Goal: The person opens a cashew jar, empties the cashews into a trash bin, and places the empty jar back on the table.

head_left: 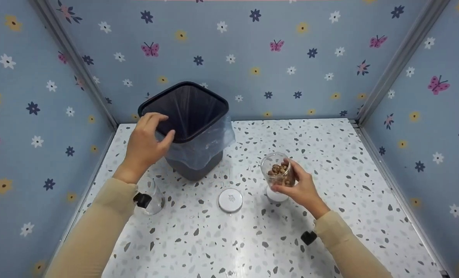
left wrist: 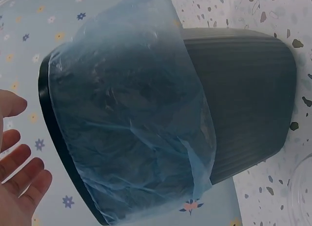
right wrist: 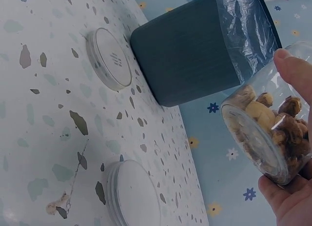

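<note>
My right hand (head_left: 303,189) grips a clear glass jar (right wrist: 248,133) partly filled with brown, wrinkled pieces (head_left: 279,170) that look like dried mushrooms. The jar is lidless and raised off the table. Just below it in the head view lies a white round lid (head_left: 277,195). My left hand (head_left: 146,139) hovers by the near left rim of a dark bin (left wrist: 248,99), its fingers spread and holding nothing. Over the bin's rim folds a translucent blue bag (left wrist: 141,118). In the left wrist view the fingers (left wrist: 34,179) look apart from the rim.
Another white lid (head_left: 230,200) lies mid-table, in front of the bin. A second clear jar (head_left: 155,202) stands at left, partly hidden behind my left wrist. Flowered panels (head_left: 252,58) wall in the speckled table (head_left: 214,247) at the back and both sides.
</note>
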Demonstrator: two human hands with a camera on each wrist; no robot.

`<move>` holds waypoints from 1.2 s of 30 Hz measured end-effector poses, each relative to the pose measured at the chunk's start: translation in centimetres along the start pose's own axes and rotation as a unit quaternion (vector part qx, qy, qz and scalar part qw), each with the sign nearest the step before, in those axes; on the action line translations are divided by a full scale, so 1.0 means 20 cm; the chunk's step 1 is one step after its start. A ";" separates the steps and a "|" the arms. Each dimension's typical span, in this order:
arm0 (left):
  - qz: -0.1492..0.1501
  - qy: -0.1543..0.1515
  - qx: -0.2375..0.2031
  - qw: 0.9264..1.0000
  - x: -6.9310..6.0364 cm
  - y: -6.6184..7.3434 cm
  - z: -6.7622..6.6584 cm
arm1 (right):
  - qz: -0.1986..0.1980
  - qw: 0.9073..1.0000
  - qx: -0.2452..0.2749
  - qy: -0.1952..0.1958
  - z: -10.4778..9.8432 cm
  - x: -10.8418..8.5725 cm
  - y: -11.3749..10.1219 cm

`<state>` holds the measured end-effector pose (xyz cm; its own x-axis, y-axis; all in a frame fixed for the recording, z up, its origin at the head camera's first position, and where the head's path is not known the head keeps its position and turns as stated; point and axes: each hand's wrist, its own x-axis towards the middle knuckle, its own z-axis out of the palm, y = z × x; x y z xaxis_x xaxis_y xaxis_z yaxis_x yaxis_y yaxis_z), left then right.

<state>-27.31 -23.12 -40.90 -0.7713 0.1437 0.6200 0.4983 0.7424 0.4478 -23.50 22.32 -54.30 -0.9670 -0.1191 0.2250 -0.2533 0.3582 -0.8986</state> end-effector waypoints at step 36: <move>-0.236 0.071 -0.087 0.965 0.07 -0.26 0.06 | 0.009 1.000 -0.003 0.003 0.01 -0.01 0.01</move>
<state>-31.44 -25.99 -43.10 -0.8724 -0.2839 0.3979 0.1740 0.5803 0.7956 -23.26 22.27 -54.61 -0.9718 -0.1074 0.2101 -0.2351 0.3663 -0.9003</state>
